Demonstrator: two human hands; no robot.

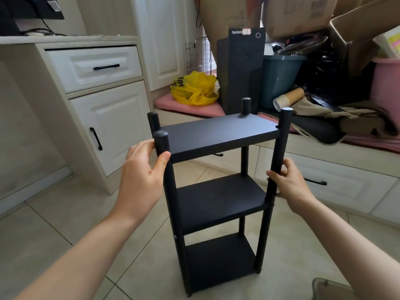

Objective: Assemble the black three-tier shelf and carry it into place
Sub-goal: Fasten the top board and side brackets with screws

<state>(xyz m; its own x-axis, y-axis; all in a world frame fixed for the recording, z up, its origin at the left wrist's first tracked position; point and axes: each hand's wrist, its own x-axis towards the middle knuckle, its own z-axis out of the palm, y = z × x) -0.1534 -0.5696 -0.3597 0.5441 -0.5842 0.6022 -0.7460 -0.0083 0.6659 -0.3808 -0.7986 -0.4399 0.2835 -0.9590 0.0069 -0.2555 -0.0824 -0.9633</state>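
1. Nearest: both bare forearms reach in from the bottom edge. A grey rounded object point(329, 287) sits at the bottom right corner; can't tell what it is.
2. Left hand point(144, 172) is wrapped around the near-left post of the black three-tier shelf point(218, 202), thumb pressed on the post just under the top board, fingers behind it.
3. Right hand point(289, 182) is closed around the near-right post, lower down, between the top board and the middle board.
4. The shelf stands upright on the beige tiled floor point(65, 224), directly in front of the person. Three boards sit on four round posts, with post ends sticking up above the top board point(218, 135).
5. Progress, my read: assembly looks done, no loose parts in view. Whether the joints are tight can't be told. What's left is the carry into place; both hands are already set for a lift.
6. Left, just beyond: white cabinet point(101, 118) with a drawer and a door, black handles, under a white worktop point(65, 38) carrying cables and a dark screen.
7. Right, near: low white drawer unit point(337, 187) with a black handle.
8. Behind the shelf: black computer tower point(242, 70), yellow plastic bag point(194, 88) on a pink mat point(188, 108), wire rack against the wall.
9. Far right: stack of brown paper cups point(287, 99), dark green bin point(279, 76), black bags, cardboard boxes point(303, 14), pink tub point(387, 83).
10. Obstruction: clutter blocks ahead and right; the open floor is at left and near.
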